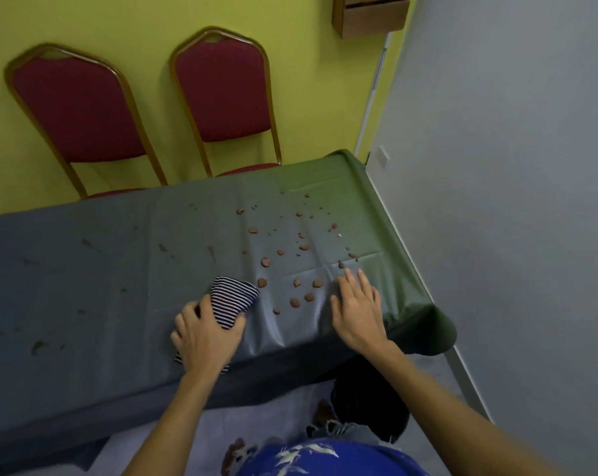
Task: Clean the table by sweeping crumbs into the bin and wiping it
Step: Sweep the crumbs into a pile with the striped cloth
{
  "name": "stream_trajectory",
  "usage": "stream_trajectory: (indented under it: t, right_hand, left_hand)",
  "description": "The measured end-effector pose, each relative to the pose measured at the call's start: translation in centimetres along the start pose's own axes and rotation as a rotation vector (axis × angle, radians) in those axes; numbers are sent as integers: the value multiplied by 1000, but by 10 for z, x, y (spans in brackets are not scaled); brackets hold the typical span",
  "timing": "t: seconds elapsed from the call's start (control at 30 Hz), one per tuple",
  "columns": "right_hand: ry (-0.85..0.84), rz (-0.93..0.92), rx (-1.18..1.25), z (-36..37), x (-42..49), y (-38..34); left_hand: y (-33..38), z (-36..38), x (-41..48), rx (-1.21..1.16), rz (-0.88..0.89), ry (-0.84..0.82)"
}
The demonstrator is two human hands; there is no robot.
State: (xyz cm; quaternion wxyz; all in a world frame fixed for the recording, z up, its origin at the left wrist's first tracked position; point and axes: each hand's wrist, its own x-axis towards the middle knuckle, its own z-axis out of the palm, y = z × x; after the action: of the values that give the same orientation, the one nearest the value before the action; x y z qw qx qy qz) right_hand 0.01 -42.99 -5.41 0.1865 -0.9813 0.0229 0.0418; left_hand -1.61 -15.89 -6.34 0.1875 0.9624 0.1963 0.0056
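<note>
Several brown crumbs (299, 255) lie scattered over the right part of the table (84, 276), which wears a dark green plastic cover. My left hand (206, 333) presses on a black-and-white striped cloth (232, 298) near the front edge, left of the crumbs. My right hand (357, 309) lies flat on the cover with fingers spread, just right of the nearest crumbs and holding nothing. A dark bin (369, 400) stands on the floor under the table's front right corner, partly hidden by my right arm.
Two red padded chairs (84, 108) (229, 87) stand against the yellow wall behind the table. A grey wall runs close along the table's right side. Dark stains (38, 347) mark the cover's left half. A wooden box (371, 15) hangs on the wall.
</note>
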Motion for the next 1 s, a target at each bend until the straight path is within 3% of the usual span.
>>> stream_trajectory:
  t: [0.17, 0.3, 0.5, 0.77, 0.87, 1.0]
  right_hand:
    - [-28, -39, -19, -14, 20, 34]
    - [-42, -44, -25, -9, 30, 43]
    - [-26, -7, 34, 15, 23, 27]
    - [-7, 26, 47, 18, 18, 18]
    - [-5, -6, 23, 20, 19, 5]
    - [-14, -63, -34, 20, 28, -7]
  left_hand:
    - [13, 0, 3, 48, 25, -21]
    - [49, 3, 3, -127, -66, -134]
    - [85, 13, -16, -283, -47, -263]
    - [51, -25, 52, -243, -210, -78]
    - [53, -15, 58, -148, -176, -159]
    - [60, 5, 38, -26, -139, -48]
